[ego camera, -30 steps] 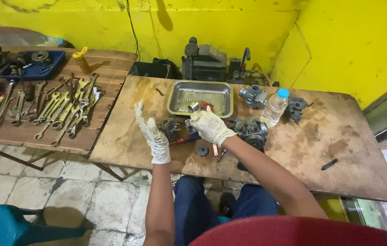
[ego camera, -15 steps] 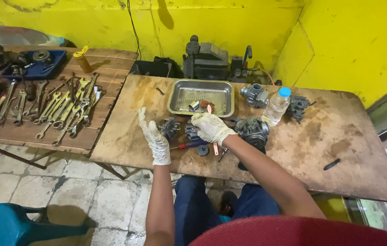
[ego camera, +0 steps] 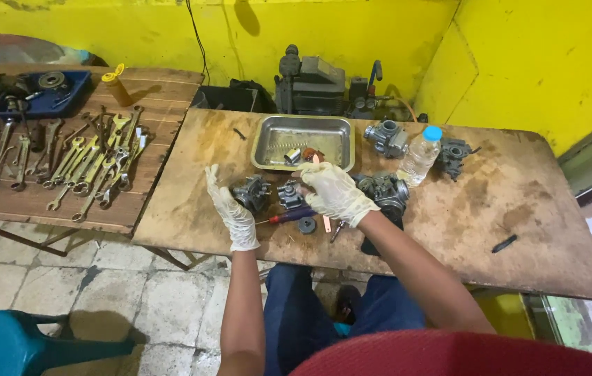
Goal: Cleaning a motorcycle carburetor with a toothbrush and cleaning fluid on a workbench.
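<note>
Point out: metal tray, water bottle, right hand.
metal tray (ego camera: 266, 139), head view, left rim.
water bottle (ego camera: 419, 159), head view, clear body.
right hand (ego camera: 334, 191), head view, back of the glove.

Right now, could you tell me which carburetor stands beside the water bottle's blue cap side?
The carburetor right of the bottle, farthest from both hands.

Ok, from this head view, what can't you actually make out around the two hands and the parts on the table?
- Right hand: the glove covers whatever it grips; a thin pinkish tool shows only above and below it.
- Small grey part: the right hand's fingers hide its right side.
- Screwdriver: the right wrist covers its handle end.
- Steel tray: the small pieces inside are too small to identify.
- Left hand: open, held edge-on; whether it touches the table is unclear.
</note>
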